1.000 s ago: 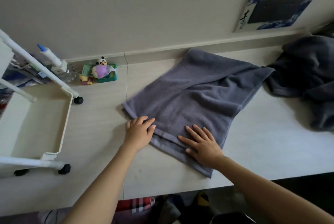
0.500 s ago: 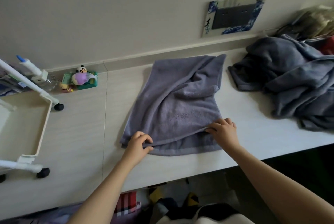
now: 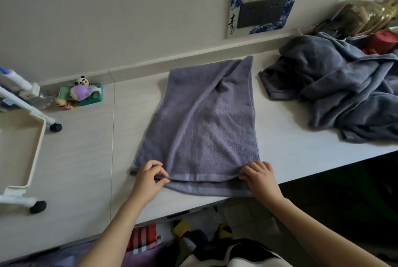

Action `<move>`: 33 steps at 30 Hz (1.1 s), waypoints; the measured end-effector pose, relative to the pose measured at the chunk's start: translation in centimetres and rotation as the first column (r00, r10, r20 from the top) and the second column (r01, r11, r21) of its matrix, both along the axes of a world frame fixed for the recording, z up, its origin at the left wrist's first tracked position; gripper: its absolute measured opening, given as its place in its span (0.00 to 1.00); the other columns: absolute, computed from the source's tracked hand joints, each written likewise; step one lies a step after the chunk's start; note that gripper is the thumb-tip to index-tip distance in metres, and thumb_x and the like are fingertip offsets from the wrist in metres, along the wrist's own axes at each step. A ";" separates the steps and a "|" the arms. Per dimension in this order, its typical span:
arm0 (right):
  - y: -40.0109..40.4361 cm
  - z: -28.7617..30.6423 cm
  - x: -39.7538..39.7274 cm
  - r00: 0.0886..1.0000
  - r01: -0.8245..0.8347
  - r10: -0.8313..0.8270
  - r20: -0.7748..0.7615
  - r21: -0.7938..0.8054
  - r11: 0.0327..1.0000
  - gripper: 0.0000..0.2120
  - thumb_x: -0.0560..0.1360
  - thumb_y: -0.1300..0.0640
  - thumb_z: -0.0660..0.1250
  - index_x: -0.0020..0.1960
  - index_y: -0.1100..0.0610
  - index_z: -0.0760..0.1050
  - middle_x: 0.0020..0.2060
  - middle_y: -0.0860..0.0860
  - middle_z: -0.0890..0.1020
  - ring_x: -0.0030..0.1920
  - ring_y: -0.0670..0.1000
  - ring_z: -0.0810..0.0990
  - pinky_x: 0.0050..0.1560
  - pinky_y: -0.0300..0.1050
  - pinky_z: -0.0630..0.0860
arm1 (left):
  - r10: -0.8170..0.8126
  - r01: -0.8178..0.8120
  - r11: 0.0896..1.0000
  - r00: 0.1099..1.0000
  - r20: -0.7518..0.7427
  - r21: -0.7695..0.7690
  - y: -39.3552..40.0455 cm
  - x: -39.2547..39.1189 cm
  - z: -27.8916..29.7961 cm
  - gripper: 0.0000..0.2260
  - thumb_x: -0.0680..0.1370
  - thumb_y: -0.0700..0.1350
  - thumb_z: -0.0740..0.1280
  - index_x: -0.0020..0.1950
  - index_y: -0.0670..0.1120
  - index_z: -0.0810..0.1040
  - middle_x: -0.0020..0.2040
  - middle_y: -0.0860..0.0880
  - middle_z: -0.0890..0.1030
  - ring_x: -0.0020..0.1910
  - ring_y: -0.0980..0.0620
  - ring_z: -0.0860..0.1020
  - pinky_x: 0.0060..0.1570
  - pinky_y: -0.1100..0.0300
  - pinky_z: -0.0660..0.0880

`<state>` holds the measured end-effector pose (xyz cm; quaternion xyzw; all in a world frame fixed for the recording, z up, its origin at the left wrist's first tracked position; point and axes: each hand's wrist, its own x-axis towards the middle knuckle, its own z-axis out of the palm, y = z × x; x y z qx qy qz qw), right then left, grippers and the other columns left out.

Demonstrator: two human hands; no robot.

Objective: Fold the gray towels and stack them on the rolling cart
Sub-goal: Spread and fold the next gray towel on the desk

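Left hand and right hand each pinch a near corner of the gray towel, fingers curled on the upper hem. Since a second ago the towel has been turned lengthwise and doubled: first fold made. Count: one towel in hand; heaped towels right of it, number indeterminate; rolling cart left, no towels visible.

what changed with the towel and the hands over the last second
The gray towel went from lying flat at an angle to folded lengthwise, its long side now running toward the wall. The left hand and right hand, pressing flat before, now pinch its near corners at the table edge. The pile of gray towels and the rolling cart stayed where they were.
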<state>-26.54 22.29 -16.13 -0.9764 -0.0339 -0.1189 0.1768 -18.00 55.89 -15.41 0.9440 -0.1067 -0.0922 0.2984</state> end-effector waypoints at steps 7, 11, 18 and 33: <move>1.9 0.3 -1.2 0.977 0.201 -0.188 -0.097 0.140 0.970 0.11 0.69 0.45 0.62 0.36 0.47 0.80 0.41 0.43 0.79 0.46 0.49 0.68 0.43 0.42 0.57 | -0.123 0.118 0.990 0.991 0.054 0.081 -3.6 -1.5 1.1 0.25 0.60 0.64 0.69 0.51 0.53 0.80 0.54 0.54 0.74 0.54 0.56 0.68 0.56 0.56 0.61; 2.8 0.3 -2.2 0.915 0.398 -0.346 -0.205 0.335 0.854 0.01 0.69 0.52 0.73 0.40 0.49 0.84 0.49 0.46 0.77 0.51 0.51 0.66 0.52 0.43 0.63 | -0.289 0.291 0.956 0.956 -0.052 0.043 -8.9 -2.1 1.9 0.30 0.64 0.66 0.66 0.63 0.58 0.75 0.67 0.53 0.67 0.67 0.53 0.63 0.65 0.60 0.52; 3.1 1.1 -2.6 0.868 0.493 -0.367 -0.334 0.502 0.711 0.07 0.71 0.58 0.73 0.48 0.55 0.84 0.52 0.49 0.75 0.57 0.50 0.74 0.61 0.39 0.68 | -0.277 0.277 0.961 0.959 -0.053 0.001 -11.3 -1.6 1.1 0.17 0.71 0.53 0.72 0.59 0.56 0.79 0.69 0.55 0.67 0.69 0.52 0.62 0.69 0.58 0.54; 0.2 2.8 3.6 0.831 0.555 -0.395 -0.391 0.559 0.616 0.10 0.76 0.56 0.66 0.53 0.61 0.82 0.57 0.54 0.78 0.58 0.52 0.76 0.55 0.37 0.68 | -0.253 0.255 0.967 0.961 -0.113 0.004 -13.2 -1.4 2.3 0.27 0.69 0.65 0.64 0.65 0.55 0.75 0.65 0.52 0.71 0.66 0.51 0.68 0.66 0.54 0.59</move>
